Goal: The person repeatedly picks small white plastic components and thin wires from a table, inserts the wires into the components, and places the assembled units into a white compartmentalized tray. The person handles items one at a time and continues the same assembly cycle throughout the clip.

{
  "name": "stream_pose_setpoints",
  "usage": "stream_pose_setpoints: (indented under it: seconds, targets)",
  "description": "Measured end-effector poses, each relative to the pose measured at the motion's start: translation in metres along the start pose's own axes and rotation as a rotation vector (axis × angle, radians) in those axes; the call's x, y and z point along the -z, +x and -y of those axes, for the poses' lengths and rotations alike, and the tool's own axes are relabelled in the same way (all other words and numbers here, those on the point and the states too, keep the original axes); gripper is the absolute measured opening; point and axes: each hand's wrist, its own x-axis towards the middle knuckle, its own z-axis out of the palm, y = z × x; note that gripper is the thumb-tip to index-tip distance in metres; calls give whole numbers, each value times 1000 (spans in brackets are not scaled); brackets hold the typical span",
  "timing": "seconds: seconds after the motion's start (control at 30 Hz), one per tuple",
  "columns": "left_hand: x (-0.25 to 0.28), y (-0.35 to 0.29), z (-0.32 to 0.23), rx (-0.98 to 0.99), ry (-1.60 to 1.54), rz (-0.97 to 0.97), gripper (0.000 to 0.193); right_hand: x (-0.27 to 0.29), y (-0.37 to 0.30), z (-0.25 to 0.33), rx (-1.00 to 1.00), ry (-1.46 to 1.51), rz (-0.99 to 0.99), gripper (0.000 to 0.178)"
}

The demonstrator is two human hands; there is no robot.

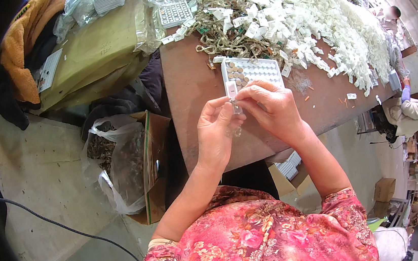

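Note:
My left hand point(213, 132) pinches a small white plastic piece point(231, 89) with a clear, shiny lower part. The fingers of my right hand point(275, 110) are closed at the same piece from the right side. A bit of clear material hangs below my left fingertips, too small to name. Just beyond my hands lies a white tray point(278, 67) with rows of pockets. Several tan round discs point(233, 69) sit in its left part. My right hand covers the tray's near edge.
On the brown table point(189, 91) rises a large heap of white plastic pieces point(298, 14), with tangled tan strands point(230, 39) at its left. Another tray point(175, 13) stands behind. A cardboard box point(156, 156) with a plastic bag is at the left. Another person point(411, 112) works at far right.

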Motion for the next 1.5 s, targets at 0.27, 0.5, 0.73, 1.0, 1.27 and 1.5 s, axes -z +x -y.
stream_pose_setpoints:
  seconds: [0.27,0.5,0.73,1.0,1.27,1.5]
  targets:
    - [1,-1,-1,2,-10,-7,20,-2,-10,4,10,-142,52,13]
    - [2,-2,-1,-3,-52,-7,22,-13,-20,-4,146,-66,-136,32]
    - [-10,-16,-2,222,-53,234,23,21,-29,3,-717,743,11,28]
    - [-33,-24,7,307,-74,117,22,13,-54,0,39,3,-341,15]
    - [-53,-34,11,31,413,31,24,16,-60,5,-100,-10,-368,16]
    - [-41,-27,0,347,-106,148,23,30,-53,-1,229,-74,-187,33]
